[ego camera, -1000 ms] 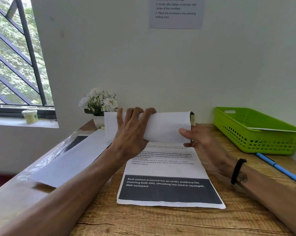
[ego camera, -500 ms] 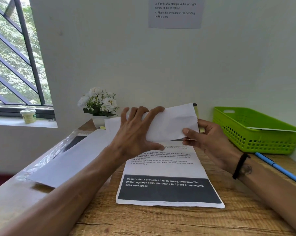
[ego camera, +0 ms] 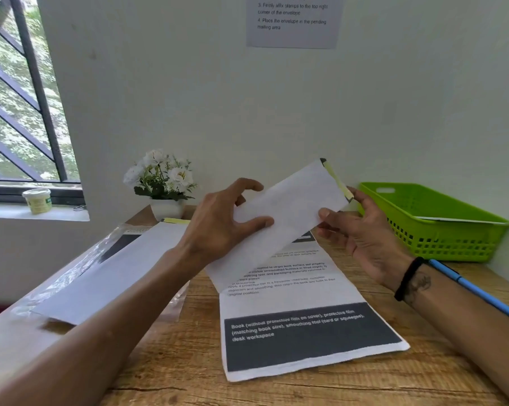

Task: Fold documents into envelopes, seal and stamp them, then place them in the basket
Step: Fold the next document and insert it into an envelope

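Note:
A white envelope [ego camera: 288,212] is lifted above the desk, tilted with its right end up, a yellow strip along that end. My left hand [ego camera: 221,221] grips its left part, thumb in front. My right hand [ego camera: 361,232] pinches its lower right corner between thumb and fingers. Under the envelope, a printed document [ego camera: 303,317] with a dark band lies flat on the wooden desk [ego camera: 364,385]. The green basket [ego camera: 440,230] stands at the back right with a white sheet inside it.
A blue pen [ego camera: 481,297] lies right of my right forearm. White sheets and a clear plastic sleeve [ego camera: 95,271] lie at the left. A potted white flower [ego camera: 165,186] stands at the back by the wall. A small tub [ego camera: 38,200] sits on the windowsill.
Both hands have lifted the envelope off the document and tilted it, the right end rising. My right hand moved from the desk to the envelope's lower right corner.

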A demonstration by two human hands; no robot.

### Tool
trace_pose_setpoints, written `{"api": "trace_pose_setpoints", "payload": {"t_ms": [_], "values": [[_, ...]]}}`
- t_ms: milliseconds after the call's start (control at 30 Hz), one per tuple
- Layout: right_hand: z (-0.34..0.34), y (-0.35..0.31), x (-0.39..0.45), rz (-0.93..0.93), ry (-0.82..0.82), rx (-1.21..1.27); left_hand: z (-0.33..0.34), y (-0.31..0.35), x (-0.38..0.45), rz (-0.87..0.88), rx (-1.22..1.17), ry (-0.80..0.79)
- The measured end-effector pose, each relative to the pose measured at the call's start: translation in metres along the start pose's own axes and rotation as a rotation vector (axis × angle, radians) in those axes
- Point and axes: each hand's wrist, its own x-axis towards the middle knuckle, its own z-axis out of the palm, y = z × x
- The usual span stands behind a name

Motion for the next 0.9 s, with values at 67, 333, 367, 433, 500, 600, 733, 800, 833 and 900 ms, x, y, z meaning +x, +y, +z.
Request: {"api": "trace_pose_setpoints", "payload": {"t_ms": [67,333,367,433,500,600,733,800,833,900], "values": [[0.003,0.002,-0.002,0.022,-0.047,-0.034,-0.001,0.0,0.002,-0.038,-0.058,0.019],[0.016,0.009,-0.022,0.018,-0.388,-0.946,-0.01,-0.004,0.009,-0.297,-0.371,0.148],[0.018,0.01,-0.025,0.015,-0.471,-1.096,-0.012,-0.005,0.01,-0.342,-0.417,0.171],[0.024,0.013,-0.032,0.008,-0.583,-1.283,-0.015,-0.006,0.01,-0.424,-0.498,0.212],[0.031,0.022,-0.035,-0.014,-0.609,-1.383,-0.015,-0.005,0.009,-0.518,-0.593,0.221],[0.046,0.043,-0.031,-0.073,-0.596,-1.574,-0.013,-0.004,0.008,-0.722,-0.809,0.174],[0.057,0.061,-0.017,-0.116,-0.525,-1.5,-0.003,-0.002,0.004,-0.911,-0.988,0.044],[0.058,0.058,-0.013,-0.139,-0.415,-1.279,-0.001,-0.003,0.003,-0.954,-1.028,-0.011],[0.056,0.055,-0.012,-0.131,-0.316,-1.144,-0.002,-0.002,0.002,-0.969,-1.046,-0.036],[0.051,0.043,-0.008,-0.057,-0.125,-0.824,-0.003,0.001,0.0,-0.982,-1.087,-0.073]]}}
